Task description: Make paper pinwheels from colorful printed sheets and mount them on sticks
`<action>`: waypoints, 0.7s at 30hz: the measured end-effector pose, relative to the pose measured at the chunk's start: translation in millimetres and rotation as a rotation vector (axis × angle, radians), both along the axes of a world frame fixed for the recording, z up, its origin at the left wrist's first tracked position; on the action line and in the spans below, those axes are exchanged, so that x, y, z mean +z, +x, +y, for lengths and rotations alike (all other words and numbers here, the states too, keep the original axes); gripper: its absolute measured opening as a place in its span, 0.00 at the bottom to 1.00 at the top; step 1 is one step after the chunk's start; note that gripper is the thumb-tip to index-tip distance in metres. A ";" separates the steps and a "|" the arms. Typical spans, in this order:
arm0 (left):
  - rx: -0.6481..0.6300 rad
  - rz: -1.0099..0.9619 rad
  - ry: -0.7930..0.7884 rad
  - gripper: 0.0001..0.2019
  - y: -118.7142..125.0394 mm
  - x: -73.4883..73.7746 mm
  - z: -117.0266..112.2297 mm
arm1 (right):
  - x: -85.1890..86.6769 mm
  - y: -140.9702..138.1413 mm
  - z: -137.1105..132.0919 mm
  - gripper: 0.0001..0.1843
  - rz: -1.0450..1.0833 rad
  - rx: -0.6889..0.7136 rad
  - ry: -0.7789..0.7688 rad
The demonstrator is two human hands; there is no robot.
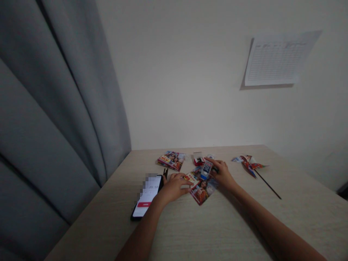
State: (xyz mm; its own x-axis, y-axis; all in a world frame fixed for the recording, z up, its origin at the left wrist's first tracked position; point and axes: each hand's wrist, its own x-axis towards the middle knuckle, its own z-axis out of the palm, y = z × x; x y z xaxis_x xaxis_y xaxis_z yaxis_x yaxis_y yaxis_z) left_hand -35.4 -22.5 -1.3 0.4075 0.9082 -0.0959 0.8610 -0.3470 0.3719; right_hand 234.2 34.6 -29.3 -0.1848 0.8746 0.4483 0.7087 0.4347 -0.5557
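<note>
A colourful printed flyer (pixel 201 194) lies at a slant on the table between my hands. My left hand (pixel 176 186) rests with fingers spread, their tips on the flyer's left edge. Over the flyer's upper part, my right hand (pixel 220 173) grips a small blue-and-white labelled bottle (pixel 206 170), its blue end towards me. The index finger reaches along the bottle's top. A small dark item shows by the right fingers; its kind is unclear. Just behind stands a small open red-and-white box (pixel 198 158) with something dark inside.
A stack of similar flyers (pixel 172 160) lies at the back left. A lit phone (pixel 148 195) is beside my left wrist, near a thin dark item (pixel 165 172). A paper pinwheel (pixel 250 166) on a dark stick lies right. A grey curtain (pixel 67 90) borders the left.
</note>
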 end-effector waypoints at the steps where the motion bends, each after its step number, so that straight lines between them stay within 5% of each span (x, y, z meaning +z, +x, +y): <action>1: -0.001 -0.002 0.000 0.19 -0.3 0.2 0.2 | -0.6 0.1 0.6 0.33 -0.007 -0.012 0.015; 11: 0.015 -0.027 0.002 0.18 -0.4 -0.8 0.4 | -2.6 5.1 4.3 0.25 -0.090 -0.093 0.093; 21: 0.003 -0.042 0.020 0.18 -1.5 -3.5 1.6 | -6.4 -2.2 0.9 0.30 -0.261 -0.185 0.148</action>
State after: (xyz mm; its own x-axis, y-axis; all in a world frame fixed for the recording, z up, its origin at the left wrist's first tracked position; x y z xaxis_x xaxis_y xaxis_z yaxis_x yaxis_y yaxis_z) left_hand -36.9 -21.0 -4.8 0.4078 0.9110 -0.0610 0.8460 -0.3519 0.4007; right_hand 232.0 35.5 -35.7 -0.1548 0.8330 0.5311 0.8927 0.3482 -0.2860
